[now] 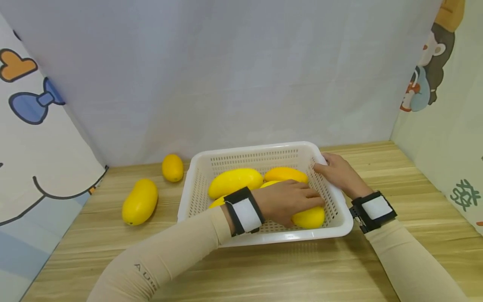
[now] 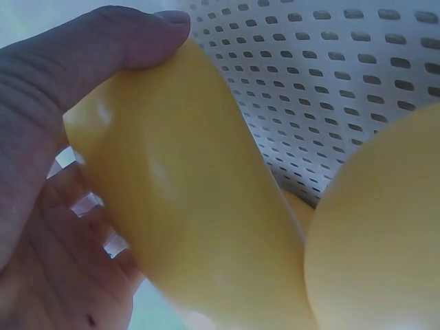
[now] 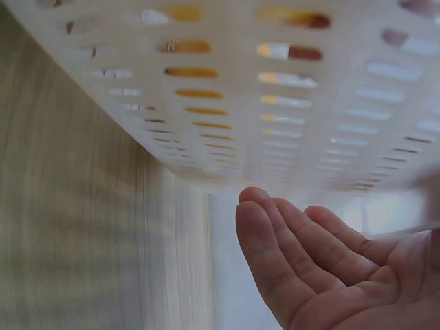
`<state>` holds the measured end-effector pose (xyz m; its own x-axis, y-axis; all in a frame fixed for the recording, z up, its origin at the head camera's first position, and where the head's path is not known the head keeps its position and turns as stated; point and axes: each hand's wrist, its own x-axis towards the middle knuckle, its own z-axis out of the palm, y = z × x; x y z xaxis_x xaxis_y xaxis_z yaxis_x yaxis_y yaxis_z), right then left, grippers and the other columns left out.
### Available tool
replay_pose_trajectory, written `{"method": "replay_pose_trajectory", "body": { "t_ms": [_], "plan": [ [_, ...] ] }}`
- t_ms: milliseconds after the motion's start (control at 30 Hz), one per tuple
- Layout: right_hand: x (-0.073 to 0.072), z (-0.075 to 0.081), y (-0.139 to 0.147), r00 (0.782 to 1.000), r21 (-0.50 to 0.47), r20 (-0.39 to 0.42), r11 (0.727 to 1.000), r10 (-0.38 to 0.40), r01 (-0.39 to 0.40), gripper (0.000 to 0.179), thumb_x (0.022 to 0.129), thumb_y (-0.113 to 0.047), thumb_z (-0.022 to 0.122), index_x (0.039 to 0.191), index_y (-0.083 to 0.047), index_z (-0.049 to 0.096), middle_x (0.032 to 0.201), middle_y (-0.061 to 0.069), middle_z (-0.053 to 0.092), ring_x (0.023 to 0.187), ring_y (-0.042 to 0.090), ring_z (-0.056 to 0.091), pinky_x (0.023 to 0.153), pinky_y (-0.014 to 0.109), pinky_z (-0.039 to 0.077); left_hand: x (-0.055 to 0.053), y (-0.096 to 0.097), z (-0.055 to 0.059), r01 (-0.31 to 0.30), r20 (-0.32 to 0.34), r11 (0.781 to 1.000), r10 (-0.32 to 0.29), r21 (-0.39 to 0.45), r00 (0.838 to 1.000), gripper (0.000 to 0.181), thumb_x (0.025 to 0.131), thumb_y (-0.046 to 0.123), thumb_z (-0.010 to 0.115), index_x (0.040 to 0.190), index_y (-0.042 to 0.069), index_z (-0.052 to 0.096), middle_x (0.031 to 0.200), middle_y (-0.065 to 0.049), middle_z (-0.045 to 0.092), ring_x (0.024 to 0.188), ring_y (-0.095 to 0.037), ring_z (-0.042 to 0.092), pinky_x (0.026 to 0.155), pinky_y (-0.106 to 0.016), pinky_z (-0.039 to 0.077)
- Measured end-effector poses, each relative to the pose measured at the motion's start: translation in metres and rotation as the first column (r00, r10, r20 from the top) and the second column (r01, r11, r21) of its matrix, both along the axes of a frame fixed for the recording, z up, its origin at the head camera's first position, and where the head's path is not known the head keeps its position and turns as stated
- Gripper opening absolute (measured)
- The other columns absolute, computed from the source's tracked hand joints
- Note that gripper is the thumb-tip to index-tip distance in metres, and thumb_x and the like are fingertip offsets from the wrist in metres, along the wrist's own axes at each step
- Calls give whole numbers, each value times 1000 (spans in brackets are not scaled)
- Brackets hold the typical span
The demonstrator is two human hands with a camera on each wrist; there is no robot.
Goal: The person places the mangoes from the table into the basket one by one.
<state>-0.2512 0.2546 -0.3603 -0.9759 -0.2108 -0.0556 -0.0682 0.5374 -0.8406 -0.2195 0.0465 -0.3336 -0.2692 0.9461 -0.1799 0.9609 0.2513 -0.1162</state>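
My left hand (image 1: 288, 202) reaches into a white perforated plastic basket (image 1: 256, 147) and grips a smooth, oblong yellow fruit (image 1: 309, 218) near its right end. In the left wrist view the thumb lies across the top of this fruit (image 2: 179, 179), with the other fingers behind it. At the basket's right side, my right hand (image 1: 341, 174) holds the rim, its thumb over the inner edge. The right wrist view shows the fingers (image 3: 289, 240) outside the perforated wall (image 3: 234, 89). More yellow fruits (image 1: 235, 183) lie inside, partly hidden by the left hand and forearm.
To the left of the basket, a large yellow fruit (image 1: 140, 202) and a smaller one (image 1: 172, 167) rest on the wood-grain table (image 1: 264, 272). A pale cloth (image 1: 241, 84) stands behind, with printed panels (image 1: 37, 147) at both sides.
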Motion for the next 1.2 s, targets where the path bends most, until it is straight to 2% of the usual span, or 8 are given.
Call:
{"method": "replay_pose_trajectory", "body": {
  "t_ms": [433,867,1200],
  "plan": [
    [0,0,1,1000,3,3,1000,-5,5,49,104,-20,48,145,7,44,118,30,62,82,29,73,64,41,62,0,1,-2,1,23,1000,0,-18,1000,80,85,41,80,153,21,42,150,2,49,139,-18,42,118,-32,31],
    [0,0,0,1000,-7,8,1000,-3,3,49,104,-19,48,145,7,44,118,31,62,83,30,73,64,41,62,-2,2,-4,18,10,1000,-18,-5,1000,78,86,41,79,151,17,43,147,0,51,136,-17,46,116,-30,34],
    [0,0,0,1000,-12,9,1000,-2,2,48,103,-18,48,144,8,45,118,31,62,83,30,73,64,41,62,-4,3,-5,5,11,1000,-5,-22,1000,75,88,40,78,150,15,42,145,-1,52,135,-18,47,115,-29,35]
  ]
}}
